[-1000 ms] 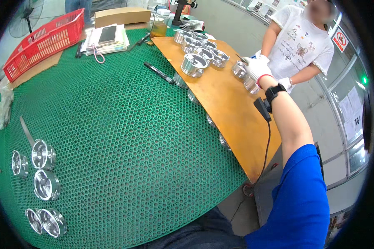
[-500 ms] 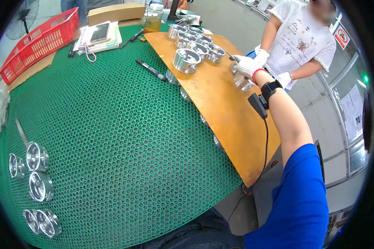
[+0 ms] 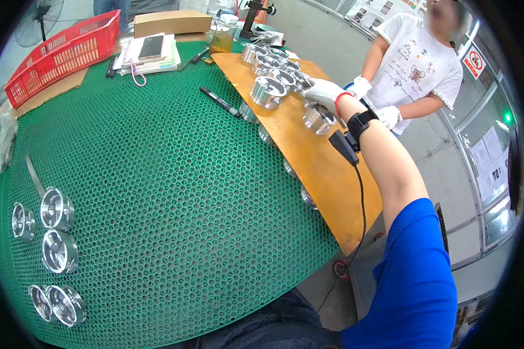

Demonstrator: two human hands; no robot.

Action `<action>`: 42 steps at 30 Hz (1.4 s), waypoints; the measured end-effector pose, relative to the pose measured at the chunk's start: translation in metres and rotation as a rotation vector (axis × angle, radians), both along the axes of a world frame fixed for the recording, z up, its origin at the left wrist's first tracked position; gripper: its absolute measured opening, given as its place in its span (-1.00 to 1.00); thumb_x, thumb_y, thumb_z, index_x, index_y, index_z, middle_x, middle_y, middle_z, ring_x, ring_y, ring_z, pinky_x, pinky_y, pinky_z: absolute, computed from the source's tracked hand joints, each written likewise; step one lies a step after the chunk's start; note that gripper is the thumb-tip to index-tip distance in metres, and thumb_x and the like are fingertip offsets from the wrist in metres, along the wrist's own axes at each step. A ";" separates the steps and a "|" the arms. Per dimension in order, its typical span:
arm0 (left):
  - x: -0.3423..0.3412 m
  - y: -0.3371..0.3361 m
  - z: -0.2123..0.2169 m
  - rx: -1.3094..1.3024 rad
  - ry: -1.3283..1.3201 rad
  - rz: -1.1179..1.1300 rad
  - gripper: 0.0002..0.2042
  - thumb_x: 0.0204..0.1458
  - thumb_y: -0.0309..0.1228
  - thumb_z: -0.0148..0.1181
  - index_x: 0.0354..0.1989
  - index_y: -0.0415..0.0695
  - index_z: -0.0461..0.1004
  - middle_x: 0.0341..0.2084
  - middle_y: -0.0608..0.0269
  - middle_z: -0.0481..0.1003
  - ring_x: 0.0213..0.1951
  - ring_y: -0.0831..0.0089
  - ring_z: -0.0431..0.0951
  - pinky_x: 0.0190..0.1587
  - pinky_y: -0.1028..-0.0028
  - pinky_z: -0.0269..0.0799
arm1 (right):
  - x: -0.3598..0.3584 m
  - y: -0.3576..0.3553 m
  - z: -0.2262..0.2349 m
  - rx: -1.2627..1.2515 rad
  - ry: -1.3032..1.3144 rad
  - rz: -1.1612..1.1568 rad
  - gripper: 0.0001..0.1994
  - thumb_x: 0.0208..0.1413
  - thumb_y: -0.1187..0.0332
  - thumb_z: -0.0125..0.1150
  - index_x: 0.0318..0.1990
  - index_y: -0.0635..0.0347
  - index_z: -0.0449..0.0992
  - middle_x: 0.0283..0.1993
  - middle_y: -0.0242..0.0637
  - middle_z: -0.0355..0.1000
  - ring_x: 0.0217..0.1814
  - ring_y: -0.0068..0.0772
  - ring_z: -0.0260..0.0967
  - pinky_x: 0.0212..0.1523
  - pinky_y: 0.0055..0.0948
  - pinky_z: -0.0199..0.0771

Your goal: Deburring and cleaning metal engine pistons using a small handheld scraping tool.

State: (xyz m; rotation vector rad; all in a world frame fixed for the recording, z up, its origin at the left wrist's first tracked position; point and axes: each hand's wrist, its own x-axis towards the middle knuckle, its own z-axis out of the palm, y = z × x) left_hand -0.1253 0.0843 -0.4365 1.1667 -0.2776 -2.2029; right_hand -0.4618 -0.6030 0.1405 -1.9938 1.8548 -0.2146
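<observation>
- Green mesh covers the worktop [image 3: 174, 232]; five silvery pistons [image 3: 59, 251] sit at its near left, out of the way.
- A black cable [image 3: 362, 203] trails from the black wrist device [image 3: 344, 146] in front of the brown board [image 3: 326, 180]; I'd keep its slack from snagging.
- More pistons [image 3: 248, 113] show along the board's left edge, apparently beneath it, so I'd press lightly there.
- One piston [image 3: 318, 120] rests on the board, just below the gloved right hand [image 3: 325, 96]. Its fingers are partly hidden; I cannot tell whether they grip anything. The left hand is out of sight.
- For that piece, I'd favour a hold on the outer wall, clear of its neighbours' metal.
- Just left, a piston cluster [image 3: 268, 92] crowds the reach; a marker [image 3: 220, 102] lies beside the board.
- Beyond, at right, a co-worker [image 3: 413, 70] stands near enough to bump.
- Far left: papers [image 3: 167, 61], a phone [image 3: 151, 47] and a red basket [image 3: 64, 53].
</observation>
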 end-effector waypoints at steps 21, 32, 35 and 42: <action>-0.022 -0.056 0.066 0.043 -0.141 0.113 -0.66 0.30 -0.16 0.05 0.05 -0.10 0.55 -0.06 0.21 0.60 -0.07 0.28 0.54 0.04 0.33 0.45 | 0.071 0.081 -0.007 -0.218 0.285 0.381 -0.59 -0.01 0.20 0.22 0.04 0.06 0.56 -0.03 -0.13 0.58 0.04 -0.10 0.51 0.09 -0.20 0.45; -0.059 0.061 0.197 0.489 -0.182 0.653 -0.64 0.33 -0.10 0.00 0.01 -0.09 0.57 -0.06 0.20 0.61 -0.08 0.30 0.55 -0.01 0.35 0.48 | 0.138 0.276 -0.023 -0.526 -0.014 1.182 -0.58 0.02 0.29 0.26 0.11 -0.11 0.58 -0.13 -0.14 0.57 -0.09 -0.04 0.53 -0.03 -0.20 0.54; -0.060 0.087 0.162 0.329 -0.117 0.632 -0.60 0.34 -0.05 -0.04 0.03 -0.08 0.56 -0.02 0.17 0.60 -0.05 0.27 0.55 0.04 0.30 0.47 | 0.184 0.307 -0.050 -0.453 -0.004 1.214 -0.56 0.05 0.29 0.24 0.15 -0.18 0.55 -0.14 -0.16 0.57 -0.11 -0.06 0.54 -0.07 -0.16 0.57; -0.040 0.103 0.154 0.550 -0.502 0.582 -0.58 0.32 -0.03 -0.06 0.04 -0.05 0.57 0.01 0.11 0.57 -0.01 0.21 0.53 0.04 0.26 0.46 | 0.179 0.341 -0.058 -0.578 -0.137 1.063 -0.52 0.09 0.47 0.17 0.17 -0.25 0.53 -0.15 -0.21 0.54 -0.18 -0.11 0.55 -0.18 -0.27 0.56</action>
